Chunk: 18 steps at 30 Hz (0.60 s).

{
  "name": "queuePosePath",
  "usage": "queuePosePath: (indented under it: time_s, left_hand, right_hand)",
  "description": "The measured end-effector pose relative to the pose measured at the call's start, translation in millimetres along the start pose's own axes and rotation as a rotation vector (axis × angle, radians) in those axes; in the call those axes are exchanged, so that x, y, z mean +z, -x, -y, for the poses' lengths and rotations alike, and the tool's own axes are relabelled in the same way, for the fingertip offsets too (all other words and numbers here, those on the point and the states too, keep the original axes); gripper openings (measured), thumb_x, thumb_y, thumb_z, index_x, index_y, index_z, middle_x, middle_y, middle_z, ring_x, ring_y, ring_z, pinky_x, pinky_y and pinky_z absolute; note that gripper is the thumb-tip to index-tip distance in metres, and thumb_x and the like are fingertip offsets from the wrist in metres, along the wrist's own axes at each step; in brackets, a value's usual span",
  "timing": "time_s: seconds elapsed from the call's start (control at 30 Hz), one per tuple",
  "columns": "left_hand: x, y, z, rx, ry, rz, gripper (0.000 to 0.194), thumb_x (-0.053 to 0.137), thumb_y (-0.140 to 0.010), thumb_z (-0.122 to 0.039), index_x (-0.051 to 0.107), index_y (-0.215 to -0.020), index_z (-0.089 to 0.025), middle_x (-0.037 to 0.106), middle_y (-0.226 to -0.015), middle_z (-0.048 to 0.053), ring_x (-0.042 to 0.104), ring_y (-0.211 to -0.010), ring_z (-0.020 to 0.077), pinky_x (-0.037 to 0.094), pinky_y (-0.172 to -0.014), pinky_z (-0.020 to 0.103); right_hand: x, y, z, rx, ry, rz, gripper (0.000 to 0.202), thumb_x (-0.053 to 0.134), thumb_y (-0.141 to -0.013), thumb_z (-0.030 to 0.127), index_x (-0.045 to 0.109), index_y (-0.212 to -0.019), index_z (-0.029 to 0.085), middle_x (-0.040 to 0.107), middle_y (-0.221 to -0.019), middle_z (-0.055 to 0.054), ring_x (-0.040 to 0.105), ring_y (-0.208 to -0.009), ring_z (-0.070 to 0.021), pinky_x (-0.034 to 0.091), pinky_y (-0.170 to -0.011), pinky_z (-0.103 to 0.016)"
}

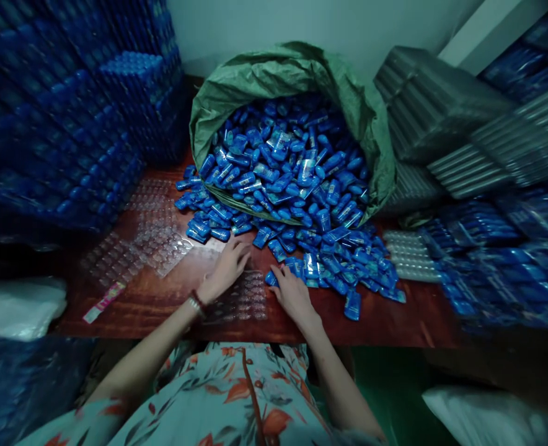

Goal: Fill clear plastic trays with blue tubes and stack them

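My left hand [227, 267] is over the left edge of a clear plastic blister tray [248, 297] on the table. Its fingers stretch forward, apart, with nothing visible in them. To the right of that tray, my right hand [295, 296] has its thumb and fingers closed around the end of a small shiny blue pack [271, 278]. Just ahead of both hands spreads a heap of similar blue packs [334, 263]. They spill from a large green woven sack [371, 124] lying on its side with its mouth facing me.
More clear trays [155, 238] and a pink-and-white strip [103, 302] lie on the red-brown table [153, 316] at left. Tall stacks of filled blue trays [83, 136] rise at the left. Grey tray stacks [436, 105] and blue bundles [501, 266] crowd the right.
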State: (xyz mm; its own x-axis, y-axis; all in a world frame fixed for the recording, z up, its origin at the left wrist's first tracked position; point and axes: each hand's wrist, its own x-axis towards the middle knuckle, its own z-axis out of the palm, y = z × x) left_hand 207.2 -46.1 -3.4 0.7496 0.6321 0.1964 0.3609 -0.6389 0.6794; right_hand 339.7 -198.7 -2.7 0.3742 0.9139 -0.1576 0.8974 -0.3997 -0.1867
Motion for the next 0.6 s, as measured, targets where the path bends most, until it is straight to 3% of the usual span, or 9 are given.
queuePosePath:
  time_s: [0.13, 0.3, 0.43, 0.6]
  left_hand:
    - [30.3, -57.2, 2.5, -0.116, -0.084, 0.066, 0.035, 0.061, -0.082, -0.037, 0.051, -0.108, -0.015, 0.058, -0.106, 0.012, 0.053, -0.107, 0.0290, 0.041, -0.095, 0.045]
    - [49.1, -78.6, 8.8, -0.194, -0.024, 0.113, 0.039, 0.064, -0.078, -0.021, 0.044, -0.111, -0.013, 0.061, -0.099, 0.013, 0.060, -0.095, 0.0280, 0.046, -0.084, 0.040]
    - [31.9, -66.8, 16.8, -0.197, 0.094, 0.059, 0.032, 0.053, -0.085, -0.023, 0.044, -0.116, -0.017, 0.062, -0.099, 0.008, 0.060, -0.093, 0.0213, 0.046, -0.084, 0.033]
    - [-9.4, -24.0, 20.6, -0.320, 0.438, -0.114, 0.028, 0.049, -0.086, -0.042, 0.056, -0.098, -0.018, 0.061, -0.088, 0.002, 0.057, -0.081, 0.0153, 0.047, -0.075, 0.026]
  right_hand:
    - [2.0, -0.1, -4.1, 0.028, -0.052, -0.011, 0.053, 0.057, -0.085, 0.026, 0.041, -0.135, 0.025, 0.055, -0.123, -0.010, 0.063, -0.094, -0.0228, 0.048, -0.071, -0.030]
    - [0.6, 4.5, -9.4, 0.048, -0.095, -0.022, 0.052, 0.058, -0.085, 0.028, 0.043, -0.134, 0.023, 0.055, -0.124, -0.011, 0.062, -0.098, -0.0238, 0.048, -0.072, -0.030]
    - [-18.2, -12.2, -13.1, 0.076, -0.161, -0.021, 0.039, 0.052, -0.090, 0.033, 0.052, -0.127, 0.022, 0.063, -0.113, -0.008, 0.062, -0.097, -0.0220, 0.046, -0.078, -0.030]
    - [-37.3, -53.5, -11.0, 0.134, -0.071, -0.048, 0.028, 0.047, -0.092, 0.028, 0.057, -0.116, 0.019, 0.065, -0.107, -0.009, 0.061, -0.097, -0.0208, 0.043, -0.079, -0.027]
